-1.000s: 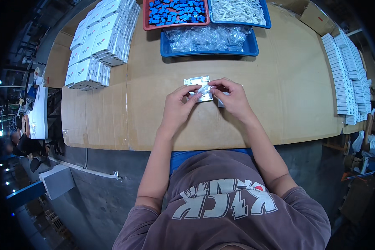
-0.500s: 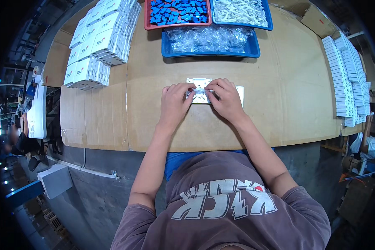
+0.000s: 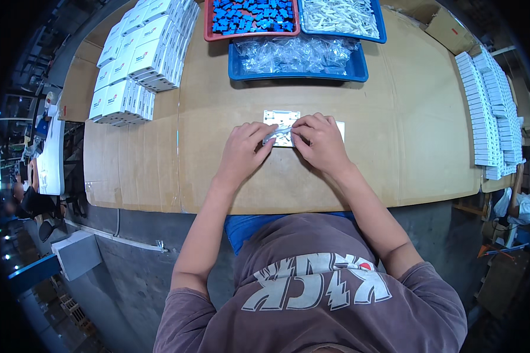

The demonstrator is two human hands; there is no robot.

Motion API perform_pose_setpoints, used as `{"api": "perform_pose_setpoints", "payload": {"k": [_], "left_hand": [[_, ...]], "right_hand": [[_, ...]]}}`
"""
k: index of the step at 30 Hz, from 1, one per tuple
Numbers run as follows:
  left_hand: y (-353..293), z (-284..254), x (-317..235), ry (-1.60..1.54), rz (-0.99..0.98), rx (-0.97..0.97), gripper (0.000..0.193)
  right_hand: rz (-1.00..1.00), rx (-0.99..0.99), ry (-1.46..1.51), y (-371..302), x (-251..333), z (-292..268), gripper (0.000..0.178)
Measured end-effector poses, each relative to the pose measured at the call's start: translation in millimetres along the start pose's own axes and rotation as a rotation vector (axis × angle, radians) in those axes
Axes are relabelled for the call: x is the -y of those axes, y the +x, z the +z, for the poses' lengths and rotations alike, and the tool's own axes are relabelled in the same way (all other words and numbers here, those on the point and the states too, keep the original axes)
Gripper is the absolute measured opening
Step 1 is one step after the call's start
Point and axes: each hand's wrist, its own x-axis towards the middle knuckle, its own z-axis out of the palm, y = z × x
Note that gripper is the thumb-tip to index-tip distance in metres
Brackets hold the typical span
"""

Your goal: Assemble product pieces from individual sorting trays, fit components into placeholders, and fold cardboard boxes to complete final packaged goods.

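A white, flat rectangular plastic piece (image 3: 282, 114) with cut-outs lies on the cardboard-covered table in front of me. Over its middle is a small crinkled clear plastic bag (image 3: 282, 130), pinched from both sides. My left hand (image 3: 243, 148) grips the bag's left end between thumb and fingertips. At the other end, the thumb and fingers of my right hand (image 3: 323, 145) close on it too. What the bag contains is too small to tell. A white flat edge (image 3: 340, 127) shows just beyond my right hand, partly hidden by it.
Stacked white boxes (image 3: 138, 59) stand at the far left; more white stacks (image 3: 483, 112) line the right edge. At the back are a red tray (image 3: 252, 36) of blue pieces, a blue tray (image 3: 380, 29) of white pieces and a nearer blue tray (image 3: 297, 76) of clear bags.
My left hand has shifted slightly left and down, its forearm swinging outward. The bag looks more stretched between my hands. The right hand has barely moved.
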Motion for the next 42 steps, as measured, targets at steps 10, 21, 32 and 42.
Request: {"api": "perform_pose_setpoints", "payload": {"k": [10,21,32,42], "left_hand": [[-8,2,12,0.041,0.084,0.009,0.023],[-12,16,3,0.030,-0.011,-0.085,0.053],[-13,13,1,-0.001,-0.084,-0.110,0.081],[-13,11,4,-0.023,-0.111,-0.111,0.078]], "right_hand": [[-0.015,0.082,-0.014,4,7,-6,0.010],[0.037,0.240,0.040,15,-9,-16,0.016],[-0.040,0.258,0.040,24,3,-21,0.015],[-0.115,0.325,-0.014,39,14,-27,0.017]]}}
